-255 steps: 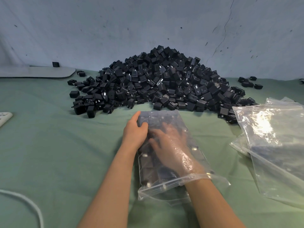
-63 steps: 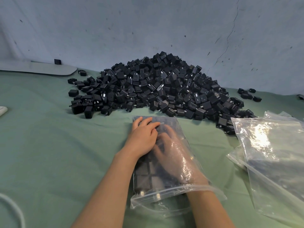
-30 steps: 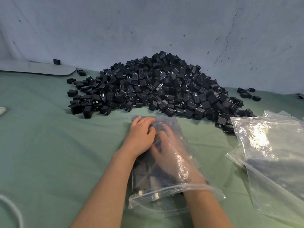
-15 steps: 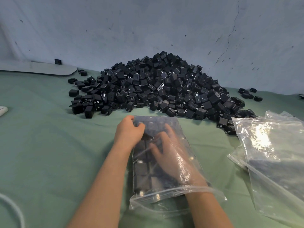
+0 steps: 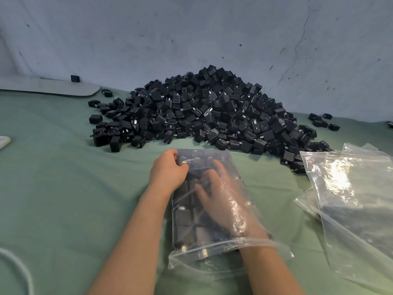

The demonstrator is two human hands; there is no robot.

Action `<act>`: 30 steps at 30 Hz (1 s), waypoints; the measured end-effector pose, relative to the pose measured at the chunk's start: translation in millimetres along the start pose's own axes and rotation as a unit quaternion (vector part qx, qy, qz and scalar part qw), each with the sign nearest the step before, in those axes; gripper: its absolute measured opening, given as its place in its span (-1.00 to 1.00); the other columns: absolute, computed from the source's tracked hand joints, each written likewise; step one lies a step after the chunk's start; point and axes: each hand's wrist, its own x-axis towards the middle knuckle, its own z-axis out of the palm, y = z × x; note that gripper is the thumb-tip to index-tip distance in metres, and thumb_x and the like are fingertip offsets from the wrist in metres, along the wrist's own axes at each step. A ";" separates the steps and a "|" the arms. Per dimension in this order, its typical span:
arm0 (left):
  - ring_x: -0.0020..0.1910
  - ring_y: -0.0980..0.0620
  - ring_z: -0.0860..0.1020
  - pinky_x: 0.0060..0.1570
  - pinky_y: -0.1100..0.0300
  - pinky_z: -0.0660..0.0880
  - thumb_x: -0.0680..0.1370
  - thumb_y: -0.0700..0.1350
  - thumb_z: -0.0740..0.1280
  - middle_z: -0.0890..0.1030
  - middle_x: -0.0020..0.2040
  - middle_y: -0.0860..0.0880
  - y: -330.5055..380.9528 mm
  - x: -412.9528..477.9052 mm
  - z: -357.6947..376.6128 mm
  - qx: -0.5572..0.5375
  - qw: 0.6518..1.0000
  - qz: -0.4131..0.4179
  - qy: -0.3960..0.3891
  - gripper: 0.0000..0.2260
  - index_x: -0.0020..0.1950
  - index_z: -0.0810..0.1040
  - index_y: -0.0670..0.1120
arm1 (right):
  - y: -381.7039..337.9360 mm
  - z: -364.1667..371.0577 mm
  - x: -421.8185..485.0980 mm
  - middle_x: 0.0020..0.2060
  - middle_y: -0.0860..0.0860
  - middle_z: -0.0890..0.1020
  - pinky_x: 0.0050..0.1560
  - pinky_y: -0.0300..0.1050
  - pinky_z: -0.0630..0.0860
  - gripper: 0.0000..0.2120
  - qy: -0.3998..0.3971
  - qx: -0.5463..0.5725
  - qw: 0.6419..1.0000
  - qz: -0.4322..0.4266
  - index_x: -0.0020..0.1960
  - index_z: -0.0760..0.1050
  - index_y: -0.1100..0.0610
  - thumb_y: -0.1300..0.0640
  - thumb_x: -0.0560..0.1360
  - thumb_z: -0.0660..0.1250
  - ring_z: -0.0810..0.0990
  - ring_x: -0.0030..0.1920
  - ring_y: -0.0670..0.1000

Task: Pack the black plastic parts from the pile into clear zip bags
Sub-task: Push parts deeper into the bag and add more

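Note:
A clear zip bag (image 5: 240, 167) lies on the green cloth in front of me, its open mouth toward me, with black plastic parts (image 5: 184, 220) laid flat inside. My right hand (image 5: 221, 201) is inside the bag up to the wrist, fingers spread over the parts. My left hand (image 5: 168, 171) grips the bag's far left corner from outside, fingers curled on the plastic. A big pile of black parts (image 5: 212, 111) rises against the wall behind the bag.
A stack of empty clear zip bags (image 5: 350, 199) lies at the right. Loose black parts (image 5: 323, 121) sit at the far right by the wall. A grey board (image 5: 53, 88) lies at the far left, a white cable (image 5: 19, 269) at the lower left.
My left hand has slid off the top of the bag to its far left corner and curled its fingers on the plastic. The right hand stays inside the bag.

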 end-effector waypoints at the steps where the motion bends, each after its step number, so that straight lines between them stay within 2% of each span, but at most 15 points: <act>1: 0.03 -0.10 0.56 0.02 0.18 0.41 0.49 -0.19 0.33 0.47 -0.22 0.11 -0.3 0.0 0.2 0.000 1.000 0.000 0.000 -0.74 0.18 0.52 -0.14 | 0.5 0.4 0.1 0.54 0.09 0.08 0.38 0.07 0.36 -0.81 0.002 -0.001 1.000 -0.001 -0.02 0.41 0.08 -0.05 0.58 0.21 0.40 0.38 0.10; 3: 0.05 -0.09 0.55 0.05 0.16 0.41 0.49 -0.17 0.33 0.57 -0.07 0.01 -0.5 0.4 0.8 0.003 1.000 -0.003 -0.002 -0.70 0.22 0.49 -0.13 | 2.0 1.4 -0.5 0.53 0.09 0.10 0.39 0.08 0.34 -0.82 0.008 -0.001 1.000 -0.002 -0.03 0.41 0.08 -0.04 0.58 0.21 0.34 0.42 0.10; 5: 0.07 -0.07 0.55 0.07 0.15 0.42 0.50 -0.17 0.31 0.57 0.08 -0.04 -0.8 1.3 1.3 0.003 1.000 -0.003 -0.010 -0.68 0.26 0.47 -0.11 | 3.5 2.1 -1.6 0.53 0.10 0.11 0.39 0.08 0.34 -0.83 0.015 -0.001 1.000 -0.004 -0.03 0.40 0.06 -0.05 0.58 0.21 0.30 0.44 0.09; 8: 0.10 -0.06 0.54 0.08 0.16 0.40 0.51 -0.19 0.29 0.55 0.13 -0.04 -0.2 1.6 2.6 -0.005 1.000 0.004 -0.021 -0.66 0.29 0.45 -0.10 | 4.9 2.4 -2.8 0.53 0.10 0.12 0.41 0.08 0.32 -0.81 0.020 -0.007 1.000 -0.005 -0.02 0.42 0.07 -0.05 0.58 0.20 0.27 0.46 0.08; 12: 0.23 -0.06 0.49 0.19 0.19 0.36 0.52 -0.21 0.27 0.52 0.28 -0.09 0.8 0.1 2.2 0.007 0.999 0.018 -0.028 -0.60 0.37 0.42 -0.13 | 4.8 1.4 -1.7 0.53 0.08 0.12 0.39 0.05 0.34 -0.81 0.015 -0.010 1.000 -0.004 -0.01 0.43 0.08 -0.05 0.58 0.20 0.31 0.44 0.06; 20: 0.17 -0.06 0.51 0.09 0.22 0.36 0.53 -0.20 0.28 0.54 0.23 -0.08 0.7 0.0 2.3 -0.002 1.000 0.017 -0.022 -0.63 0.35 0.43 -0.12 | 3.4 -0.9 0.5 0.54 0.06 0.09 0.45 0.01 0.26 -0.80 0.000 -0.001 1.000 -0.003 0.03 0.44 0.08 -0.05 0.58 0.20 0.23 0.48 0.02; 25: 0.07 -0.02 0.53 0.03 0.23 0.39 0.52 -0.20 0.28 0.56 0.17 -0.06 0.3 0.4 1.2 -0.014 0.999 0.012 -0.032 -0.64 0.32 0.44 -0.12 | 1.5 -1.5 1.7 0.55 0.05 0.07 0.40 0.06 0.34 -0.81 -0.008 -0.004 1.000 0.002 0.01 0.42 0.07 -0.06 0.59 0.19 0.35 0.41 0.08; 27: 0.13 -0.03 0.51 0.11 0.19 0.39 0.52 -0.20 0.28 0.53 0.22 -0.08 0.1 0.2 1.5 -0.009 0.999 0.015 -0.034 -0.61 0.36 0.41 -0.12 | 2.0 -1.1 1.9 0.55 0.05 0.07 0.40 0.07 0.33 -0.80 -0.009 -0.008 1.000 0.002 0.04 0.43 0.07 -0.05 0.59 0.18 0.33 0.42 0.08; 30: 0.32 -0.05 0.39 0.27 0.19 0.27 0.53 -0.21 0.26 0.39 0.38 -0.09 0.5 -0.9 2.0 0.021 0.998 0.052 -0.037 -0.57 0.40 0.38 -0.07 | 4.2 -0.7 2.0 0.54 0.08 0.09 0.44 0.01 0.25 -0.78 0.002 -0.016 1.000 -0.005 0.11 0.44 0.09 -0.04 0.59 0.19 0.27 0.46 0.05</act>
